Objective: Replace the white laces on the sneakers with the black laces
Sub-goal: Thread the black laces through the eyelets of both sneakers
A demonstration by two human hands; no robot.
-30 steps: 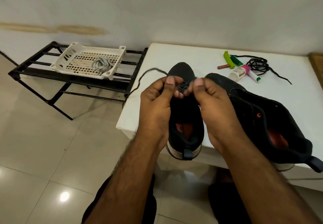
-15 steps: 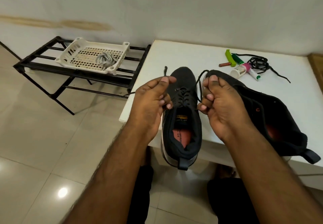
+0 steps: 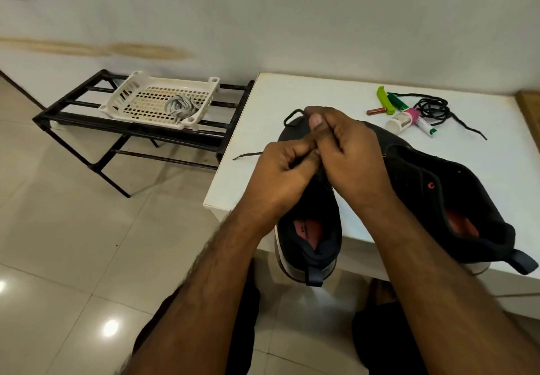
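Observation:
A black sneaker (image 3: pixel 309 237) lies on the white table (image 3: pixel 306 94), heel over the front edge. My left hand (image 3: pixel 280 176) and right hand (image 3: pixel 347 155) meet over its tongue, and both pinch the black lace threaded in it. A loop of that black lace (image 3: pixel 290 117) sticks out past my right thumb, and a loose end trails left across the table. The second black sneaker (image 3: pixel 455 199) lies to the right. Another black lace (image 3: pixel 432 108) is bundled at the back of the table. Pale laces (image 3: pixel 179 105) sit in a white basket.
A white plastic basket (image 3: pixel 131 97) stands on a black metal rack (image 3: pixel 76 105) left of the table. A green clip (image 3: pixel 382 100), a small battery (image 3: pixel 377 110), a white bottle (image 3: pixel 399 121) and tubes lie at the table's back. Tiled floor lies below.
My hands were apart, each pulling a lace end outward; now they have come together over the sneaker's tongue, with a loop formed at my right thumb.

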